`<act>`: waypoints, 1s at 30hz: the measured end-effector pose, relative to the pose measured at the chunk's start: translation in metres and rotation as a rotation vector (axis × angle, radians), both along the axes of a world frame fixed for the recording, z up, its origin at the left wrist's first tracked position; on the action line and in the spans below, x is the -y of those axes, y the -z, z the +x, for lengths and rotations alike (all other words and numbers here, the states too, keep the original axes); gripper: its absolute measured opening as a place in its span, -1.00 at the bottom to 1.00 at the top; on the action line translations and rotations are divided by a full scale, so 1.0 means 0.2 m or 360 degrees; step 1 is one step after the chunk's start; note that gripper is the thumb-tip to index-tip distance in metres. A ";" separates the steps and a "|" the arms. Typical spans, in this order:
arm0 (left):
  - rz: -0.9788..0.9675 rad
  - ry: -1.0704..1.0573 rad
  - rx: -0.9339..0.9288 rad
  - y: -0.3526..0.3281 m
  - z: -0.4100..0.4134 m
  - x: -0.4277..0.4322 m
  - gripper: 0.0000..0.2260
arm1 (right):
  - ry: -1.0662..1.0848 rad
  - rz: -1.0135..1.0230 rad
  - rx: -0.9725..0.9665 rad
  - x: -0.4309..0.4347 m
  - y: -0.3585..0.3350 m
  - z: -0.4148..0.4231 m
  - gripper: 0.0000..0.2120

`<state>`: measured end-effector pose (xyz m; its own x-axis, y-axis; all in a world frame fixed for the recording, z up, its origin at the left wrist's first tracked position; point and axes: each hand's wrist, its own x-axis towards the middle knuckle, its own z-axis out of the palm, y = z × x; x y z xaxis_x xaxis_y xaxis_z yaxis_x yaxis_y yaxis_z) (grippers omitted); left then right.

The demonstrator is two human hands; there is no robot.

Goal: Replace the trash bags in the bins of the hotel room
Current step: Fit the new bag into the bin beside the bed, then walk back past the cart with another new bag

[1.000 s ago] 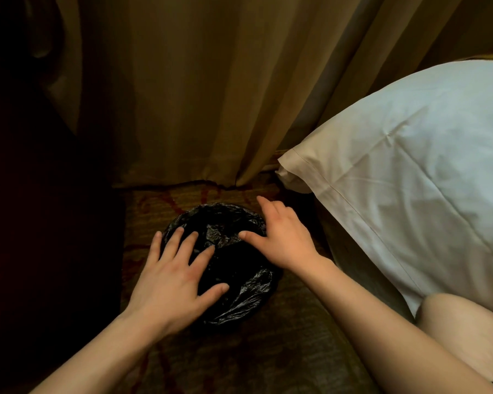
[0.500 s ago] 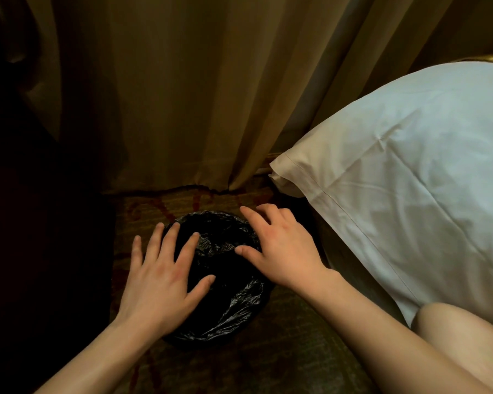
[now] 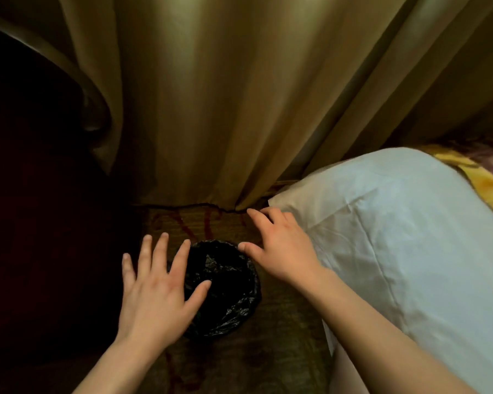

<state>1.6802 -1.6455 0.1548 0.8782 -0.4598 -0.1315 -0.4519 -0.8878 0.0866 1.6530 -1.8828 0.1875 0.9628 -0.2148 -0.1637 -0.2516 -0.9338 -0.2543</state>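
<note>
A small round bin lined with a shiny black trash bag stands on the patterned carpet. The bag covers the rim and the inside, so the bin's own wall is hidden. My left hand hovers over the bin's left side, fingers spread and straight, holding nothing. My right hand is above the bin's right rim, fingers spread, thumb near the bag's edge, holding nothing. Whether either hand touches the bag cannot be told.
Tan curtains hang to the floor just behind the bin. A bed with white linen crowds the right side. A dark piece of furniture fills the left. Bare carpet lies in front of the bin.
Both hands have lifted away from the bag and spread apart; the view has pulled back and up, so the bin appears smaller and lower.
</note>
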 end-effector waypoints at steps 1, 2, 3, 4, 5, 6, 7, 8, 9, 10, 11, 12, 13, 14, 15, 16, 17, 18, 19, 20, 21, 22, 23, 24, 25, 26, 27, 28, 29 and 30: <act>-0.0007 -0.0016 0.0008 -0.12 0.00 0.01 -0.26 | 0.0000 0.0007 0.0003 0.00 -0.11 0.01 -0.30; -0.0013 -0.0029 0.0013 -0.24 0.00 0.03 -0.25 | -0.0001 0.0010 0.0009 0.00 -0.23 0.01 -0.30; -0.0024 -0.0041 0.0015 -0.36 0.00 0.04 -0.25 | -0.0002 0.0014 0.0015 0.01 -0.35 0.01 -0.31; -0.0039 -0.0052 0.0019 -0.49 -0.01 0.05 -0.24 | -0.0005 0.0020 0.0018 0.01 -0.47 0.01 -0.31; -0.0055 -0.0063 0.0024 -0.61 -0.01 0.06 -0.24 | -0.0010 0.0026 0.0020 0.01 -0.59 0.00 -0.31; -0.0065 -0.0071 0.0030 -0.72 -0.01 0.07 -0.24 | -0.0014 0.0033 0.0022 0.02 -0.72 -0.01 -0.31; -0.0070 -0.0077 0.0038 -0.84 -0.01 0.07 -0.24 | -0.0017 0.0035 0.0030 0.03 -0.84 -0.02 -0.31; -0.0069 -0.0079 0.0043 -0.95 -0.02 0.08 -0.24 | -0.0014 0.0035 0.0040 0.04 -0.96 -0.03 -0.31; -0.0066 -0.0079 0.0046 -1.07 -0.02 0.09 -0.24 | -0.0009 0.0035 0.0050 0.06 -1.08 -0.05 -0.31; -0.0067 -0.0077 0.0051 -1.19 -0.03 0.09 -0.24 | -0.0004 0.0035 0.0061 0.07 -1.20 -0.07 -0.31; -0.0066 -0.0070 0.0060 -1.31 -0.05 0.10 -0.24 | 0.0004 0.0034 0.0074 0.08 -1.32 -0.09 -0.31; -0.0060 -0.0058 0.0074 -1.43 -0.07 0.11 -0.25 | 0.0013 0.0031 0.0089 0.09 -1.43 -0.11 -0.31; -0.0059 -0.0044 0.0094 -1.55 -0.09 0.12 -0.25 | 0.0019 0.0027 0.0106 0.10 -1.54 -0.13 -0.31; -0.0070 -0.0031 0.0118 -1.67 -0.12 0.13 -0.25 | 0.0022 0.0019 0.0127 0.11 -1.65 -0.16 -0.31; -0.0090 -0.0018 0.0144 -1.78 -0.14 0.15 -0.26 | 0.0026 0.0011 0.0149 0.12 -1.75 -0.19 -0.31; -0.0110 -0.0008 0.0170 -1.89 -0.17 0.17 -0.26 | 0.0033 0.0008 0.0168 0.13 -1.85 -0.22 -0.32; -0.0127 0.0001 0.0194 -1.99 -0.20 0.19 -0.27 | 0.0042 0.0011 0.0187 0.14 -1.95 -0.25 -0.32; -0.0145 0.0006 0.0219 -2.09 -0.23 0.21 -0.27 | 0.0052 0.0014 0.0205 0.16 -2.03 -0.28 -0.32; -0.0167 0.0006 0.0242 -2.18 -0.25 0.23 -0.27 | 0.0058 0.0014 0.0222 0.17 -2.11 -0.31 -0.32; -0.0186 0.0002 0.0262 -2.26 -0.27 0.26 -0.27 | 0.0059 0.0016 0.0235 0.19 -2.19 -0.34 -0.33; -0.0200 -0.0004 0.0276 -2.34 -0.29 0.28 -0.27 | 0.0060 0.0026 0.0243 0.20 -2.26 -0.37 -0.33; -0.0211 -0.0009 0.0288 -2.41 -0.31 0.30 -0.27 | 0.0064 0.0038 0.0249 0.22 -2.32 -0.39 -0.33; -0.0223 -0.0013 0.0299 -2.47 -0.33 0.33 -0.27 | 0.0065 0.0043 0.0256 0.24 -2.37 -0.42 -0.33; -0.0231 -0.0016 0.0312 -2.52 -0.35 0.35 -0.27 | 0.0064 0.0040 0.0267 0.26 -2.42 -0.44 -0.33; -0.0229 -0.0018 0.0325 -2.56 -0.36 0.37 -0.27 | 0.0061 0.0035 0.0276 0.28 -2.47 -0.47 -0.33; -0.0220 -0.0023 0.0333 -2.60 -0.38 0.38 -0.26 | 0.0060 0.0033 0.0281 0.29 -2.50 -0.49 -0.33; -0.0216 -0.0033 0.0342 -2.64 -0.39 0.39 -0.26 | 0.0059 0.0033 0.0284 0.31 -2.53 -0.51 -0.33; -0.0221 -0.0048 0.0352 -2.66 -0.40 0.40 -0.26 | 0.0058 0.0029 0.0285 0.33 -2.56 -0.52 -0.33; -0.0227 -0.0061 0.0360 -2.69 -0.40 0.41 -0.25 | 0.0058 0.0024 0.0288 0.34 -2.58 -0.53 -0.32; -0.0229 -0.0070 0.0365 -2.71 -0.41 0.42 -0.25 | 0.0059 0.0022 0.0291 0.36 -2.61 -0.54 -0.32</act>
<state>1.5975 -1.7301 0.6968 0.8970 -0.4203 0.1371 -0.4357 -0.8930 0.1130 1.5448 -1.9548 0.7085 0.9682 -0.2499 0.0102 -0.2344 -0.9208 -0.3118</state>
